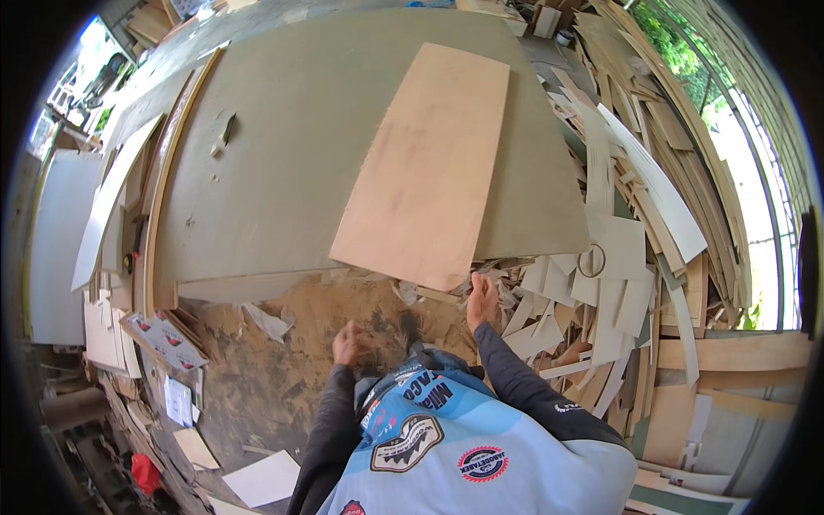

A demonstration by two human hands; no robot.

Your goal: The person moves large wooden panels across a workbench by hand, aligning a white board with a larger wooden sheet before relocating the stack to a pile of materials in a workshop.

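A long light-brown plywood panel (425, 163) lies slanted on a large grey-green board (292, 129), its near end overhanging the board's front edge. My right hand (482, 302) is raised with its fingers stretched up, just below the panel's near right corner and against the pile of offcuts. I cannot tell whether it touches the panel. My left hand (349, 342) hangs lower over the sawdust-covered floor. It is blurred, with its fingers curled, and nothing shows in it. Dark sleeves and a light blue shirt fill the bottom of the view.
A deep heap of pale wood offcuts and strips (618, 257) lies to the right of the board. Long laths and white panels (112, 197) lean at the left. Sawdust (283, 343), paper sheets and a red object (144, 472) lie on the floor.
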